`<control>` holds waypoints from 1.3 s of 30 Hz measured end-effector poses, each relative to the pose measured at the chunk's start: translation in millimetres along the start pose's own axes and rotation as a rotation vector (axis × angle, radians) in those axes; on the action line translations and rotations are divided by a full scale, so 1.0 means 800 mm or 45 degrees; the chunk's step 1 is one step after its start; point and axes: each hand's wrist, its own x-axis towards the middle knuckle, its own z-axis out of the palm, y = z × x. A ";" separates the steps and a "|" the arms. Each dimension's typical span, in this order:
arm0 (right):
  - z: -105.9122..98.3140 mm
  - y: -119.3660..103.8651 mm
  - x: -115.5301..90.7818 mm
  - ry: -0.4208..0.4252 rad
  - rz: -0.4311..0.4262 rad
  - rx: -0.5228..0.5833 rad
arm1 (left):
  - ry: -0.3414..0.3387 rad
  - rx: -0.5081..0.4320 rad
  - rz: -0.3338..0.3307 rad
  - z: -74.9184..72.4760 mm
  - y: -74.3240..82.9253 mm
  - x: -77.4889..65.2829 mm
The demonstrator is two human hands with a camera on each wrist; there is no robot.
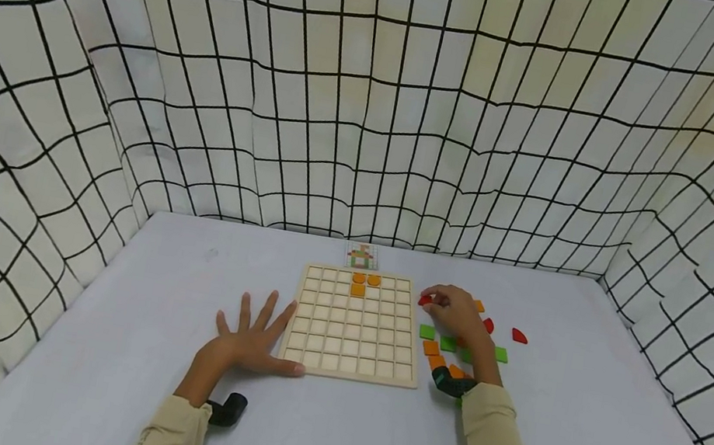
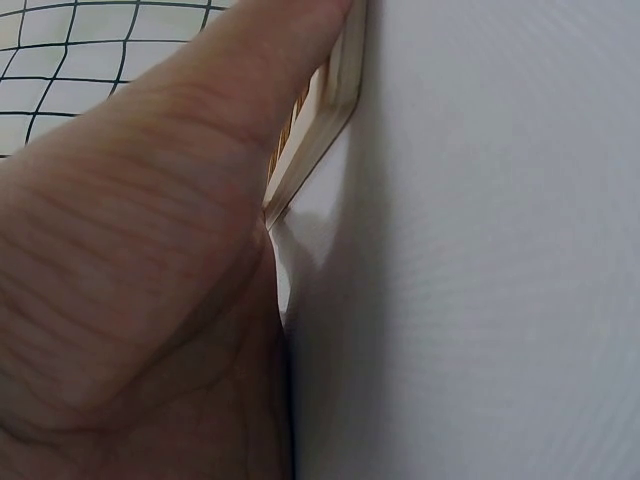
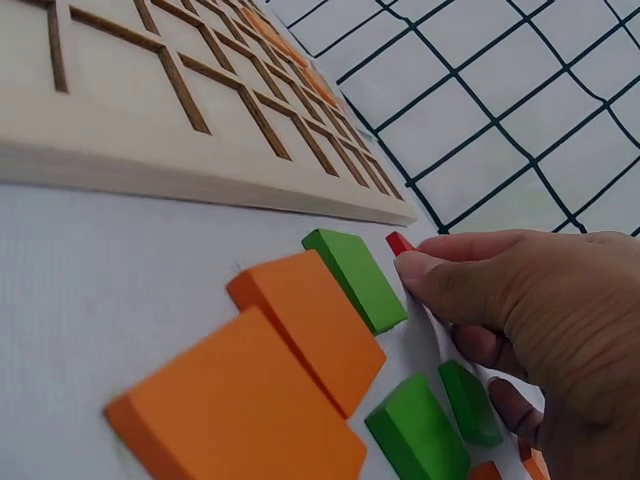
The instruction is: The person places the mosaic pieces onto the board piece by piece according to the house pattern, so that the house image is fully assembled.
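Note:
A wooden grid board [image 1: 353,332] lies flat on the white table. Three orange pieces sit in its upper cells: two rounded ones side by side and an orange square [image 1: 357,290] below the left one. My left hand [image 1: 247,346] is spread at the board's lower left corner, its thumb along the front edge. Just right of the board's upper right side, my right hand [image 1: 455,311] pinches a small red piece [image 3: 398,243] between thumb and fingertips. Most of the red piece is hidden by the fingers in the right wrist view.
Green blocks [image 3: 358,280] and orange blocks [image 3: 240,410] lie loose right of the board, partly under the right forearm. A red quarter-round piece [image 1: 519,335] lies farther right. A patterned card [image 1: 362,256] is behind the board. Black netting [image 1: 407,136] over white walls surrounds the table.

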 end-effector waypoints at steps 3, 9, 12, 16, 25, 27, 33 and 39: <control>0.002 0.004 0.002 0.014 0.039 0.036 | 0.002 -0.003 -0.002 0.000 0.000 0.000; 0.004 0.009 0.002 0.060 0.010 0.048 | 0.002 0.000 0.000 0.000 0.000 -0.001; 0.004 0.010 0.002 0.084 -0.044 0.025 | 0.004 0.002 0.003 -0.001 0.000 -0.001; 0.005 0.011 0.002 0.099 -0.084 -0.001 | 0.005 0.006 0.001 -0.002 0.001 -0.001; 0.007 0.013 0.003 0.088 -0.107 -0.027 | 0.005 -0.006 0.004 -0.004 0.003 -0.005; 0.007 0.012 0.005 0.091 -0.103 -0.015 | 0.008 -0.010 0.004 -0.005 0.003 -0.005; 0.008 0.008 0.004 0.090 -0.085 0.027 | 0.001 -0.005 0.004 -0.004 0.002 -0.004; 0.007 0.006 0.001 0.097 -0.072 0.045 | -0.003 -0.001 -0.001 -0.002 0.001 -0.003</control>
